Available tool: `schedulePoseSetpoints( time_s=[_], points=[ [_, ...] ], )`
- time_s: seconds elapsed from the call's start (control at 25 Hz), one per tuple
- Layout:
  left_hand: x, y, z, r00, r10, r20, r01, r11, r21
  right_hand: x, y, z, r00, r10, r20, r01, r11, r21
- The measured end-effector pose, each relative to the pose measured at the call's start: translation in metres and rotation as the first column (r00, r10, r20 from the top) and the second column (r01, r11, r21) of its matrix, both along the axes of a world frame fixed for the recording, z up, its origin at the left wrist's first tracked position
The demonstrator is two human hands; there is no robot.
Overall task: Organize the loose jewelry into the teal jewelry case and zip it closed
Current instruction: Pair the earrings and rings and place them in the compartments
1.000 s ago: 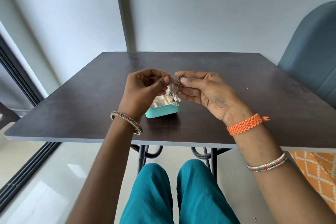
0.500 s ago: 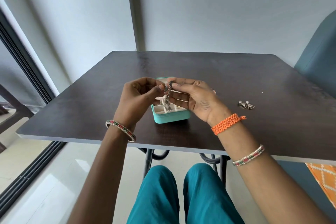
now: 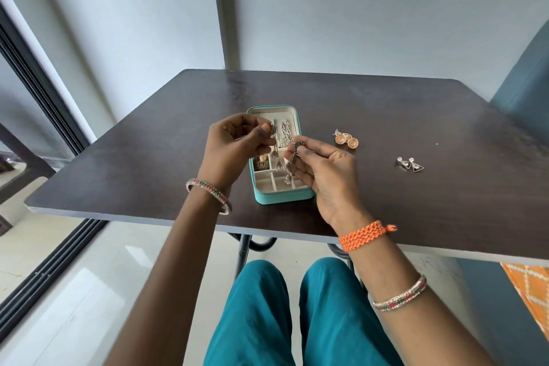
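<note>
The teal jewelry case (image 3: 282,197) lies open on the dark table (image 3: 416,196), its cream compartments showing. Silver chains hang in its lid (image 3: 285,131), and a colourful piece sits in one left compartment (image 3: 262,163). My left hand (image 3: 237,145) pinches one silver dangling earring (image 3: 274,140) above the case. Just to the right, my right hand (image 3: 323,169) pinches the matching earring (image 3: 292,157), which hangs over the compartments. On the table to the right lie loose orange round earrings (image 3: 346,139) and silver triangle earrings (image 3: 411,165).
A teal chair (image 3: 523,89) stands at the table's right side, with an orange patterned cushion (image 3: 531,291) below. A dark sliding-door frame (image 3: 35,92) runs along the left. My knees in teal trousers sit under the near table edge.
My hands have drawn apart, each now holding one earring of the pair, and lowered toward the case. The view tilted down, bringing the loose earrings on the right into sight.
</note>
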State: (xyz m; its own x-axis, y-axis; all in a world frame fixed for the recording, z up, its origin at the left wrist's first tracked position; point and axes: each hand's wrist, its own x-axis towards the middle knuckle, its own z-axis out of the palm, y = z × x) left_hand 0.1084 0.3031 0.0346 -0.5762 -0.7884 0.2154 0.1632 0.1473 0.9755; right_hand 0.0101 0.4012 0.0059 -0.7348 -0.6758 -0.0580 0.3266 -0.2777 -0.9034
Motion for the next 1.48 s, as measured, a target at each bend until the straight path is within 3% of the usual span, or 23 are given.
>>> schedulePoseSetpoints(
  time_s=[0.24, 0.56, 0.8, 1.04, 1.24, 1.48],
  points=[
    [-0.021, -0.02, -0.009, 0.968, 0.018, 0.25, 0.03, 0.982, -0.187, 0.001, 0.0, -0.001, 0.999, -0.024, -0.039, 0.025, 1.0, 0.016],
    [-0.021, -0.017, -0.011, 0.95, 0.13, 0.282, -0.033, 0.945, -0.325, -0.001, 0.0, 0.001, 1.0, 0.01, 0.006, -0.01, 1.0, 0.024],
    [-0.03, -0.017, -0.022, 0.837, 0.245, 0.49, 0.028, 0.874, -0.485, -0.004, 0.001, 0.002, 0.998, 0.036, 0.048, -0.036, 0.999, 0.01],
    [-0.036, -0.015, -0.033, 0.787, 0.367, 0.496, -0.046, 0.837, -0.546, -0.011, 0.003, 0.002, 0.98, 0.093, 0.176, -0.086, 0.995, -0.048],
    [-0.037, -0.017, -0.034, 0.785, 0.349, 0.511, -0.041, 0.853, -0.521, -0.012, 0.003, 0.002, 0.979, 0.102, 0.177, -0.098, 0.995, -0.036],
    [-0.025, -0.015, -0.056, 0.732, 0.533, 0.424, -0.226, 0.777, -0.588, -0.016, -0.002, 0.012, 0.966, 0.19, 0.177, -0.202, 0.978, 0.055]
  ],
)
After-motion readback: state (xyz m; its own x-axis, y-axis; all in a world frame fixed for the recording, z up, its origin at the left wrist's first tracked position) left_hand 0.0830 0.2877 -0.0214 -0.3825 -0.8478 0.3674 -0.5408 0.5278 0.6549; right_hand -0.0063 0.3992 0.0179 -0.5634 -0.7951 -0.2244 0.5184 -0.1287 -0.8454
